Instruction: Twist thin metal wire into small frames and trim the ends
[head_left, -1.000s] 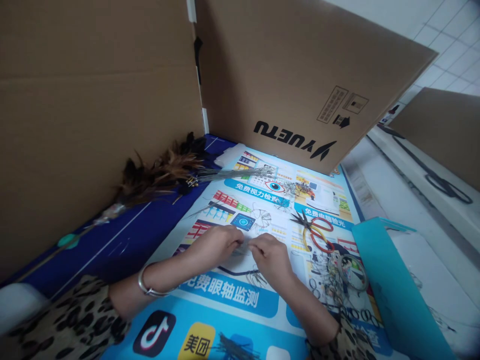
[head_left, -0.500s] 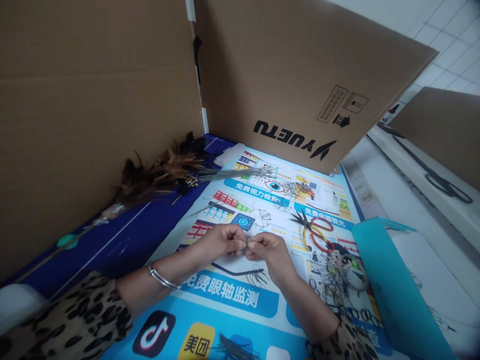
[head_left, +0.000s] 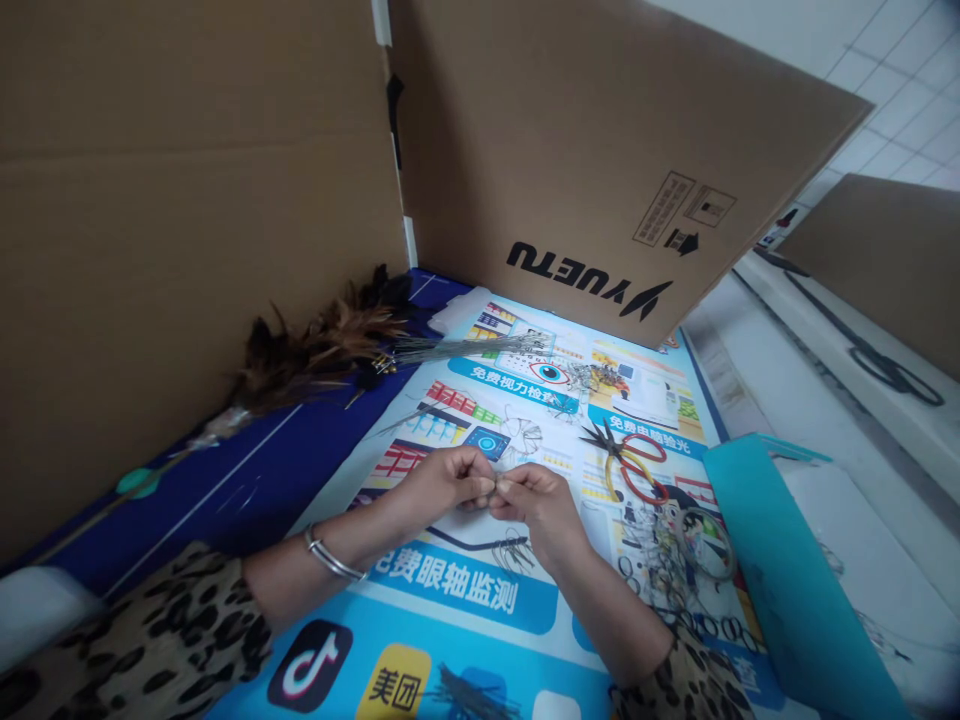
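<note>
My left hand (head_left: 455,480) and my right hand (head_left: 541,503) meet over the middle of the printed sheet (head_left: 420,625). Thumb and forefinger of each are pinched, tip against tip. Whatever lies between them is too small and too covered to make out. Just below my fingers is a small bunch of thin wire pieces (head_left: 511,552). Beyond my hands lies a loose coil of fine wire (head_left: 523,434). To the right of my right hand are scissors or pliers with red and yellow handles (head_left: 631,468), their dark tips pointing left.
Tall cardboard panels (head_left: 525,130) stand behind and left. Brown feathers (head_left: 315,350) and a bundle of long wires (head_left: 465,347) lie at the back left. Right are small metal rings and parts (head_left: 664,575), a roll of tape (head_left: 707,545) and a teal box (head_left: 795,570). Short dark wires (head_left: 472,692) lie in front.
My fingertips have drawn slightly closer together. My left forearm and its bracelet have shifted a little to the right. Everything else on the sheet stays in place.
</note>
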